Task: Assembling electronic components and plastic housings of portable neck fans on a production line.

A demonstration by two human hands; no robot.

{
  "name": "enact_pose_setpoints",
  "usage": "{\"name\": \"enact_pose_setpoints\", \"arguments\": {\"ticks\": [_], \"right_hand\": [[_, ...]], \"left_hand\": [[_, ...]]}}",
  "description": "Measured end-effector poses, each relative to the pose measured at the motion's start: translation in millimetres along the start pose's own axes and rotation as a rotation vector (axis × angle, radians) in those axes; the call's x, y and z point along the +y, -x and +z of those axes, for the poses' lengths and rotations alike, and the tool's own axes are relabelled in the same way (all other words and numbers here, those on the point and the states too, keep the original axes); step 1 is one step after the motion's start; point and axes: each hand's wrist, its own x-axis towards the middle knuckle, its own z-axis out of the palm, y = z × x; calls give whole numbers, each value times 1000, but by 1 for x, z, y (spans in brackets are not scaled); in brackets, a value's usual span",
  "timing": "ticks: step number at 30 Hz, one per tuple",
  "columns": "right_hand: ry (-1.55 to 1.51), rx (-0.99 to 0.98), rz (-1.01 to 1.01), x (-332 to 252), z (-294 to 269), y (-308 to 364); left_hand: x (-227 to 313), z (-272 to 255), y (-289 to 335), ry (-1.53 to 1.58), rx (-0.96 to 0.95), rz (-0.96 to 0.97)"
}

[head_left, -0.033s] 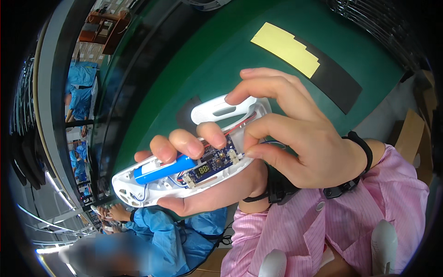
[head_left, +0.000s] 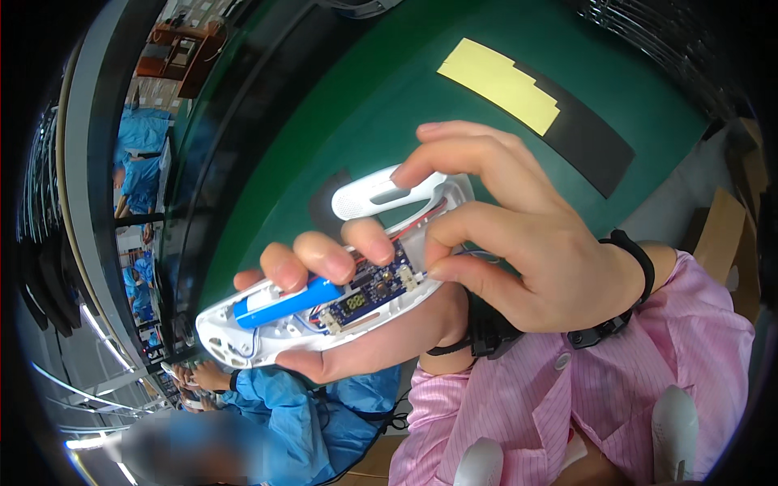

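Two hands work above the green counter [head_left: 340,105]. Left hand [head_left: 356,332] cradles an opened white device shell [head_left: 267,324] from below, fingers curled over its blue battery [head_left: 288,301]. Right hand [head_left: 527,251] pinches the shell's edge beside the circuit board [head_left: 369,293].

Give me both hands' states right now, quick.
Left hand: closed around the open white casing, cradling it from below.
Right hand: fingertips pinching at the circuit board.

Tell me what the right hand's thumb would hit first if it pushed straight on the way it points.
Most likely the blue circuit board inside the open white housing: the right hand has its thumb tip at the board's white connector end, pointing left along it. Depth is hard to judge.
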Motion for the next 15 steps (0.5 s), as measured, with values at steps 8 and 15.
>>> {"name": "enact_pose_setpoints", "arguments": {"ticks": [8, 15], "right_hand": [[-25, 81, -68, 5, 4, 5], [-57, 187, -165, 1, 21, 5]], "left_hand": [[-4, -8, 4, 139, -7, -59], [8, 1, 3, 111, 16, 27]]}}
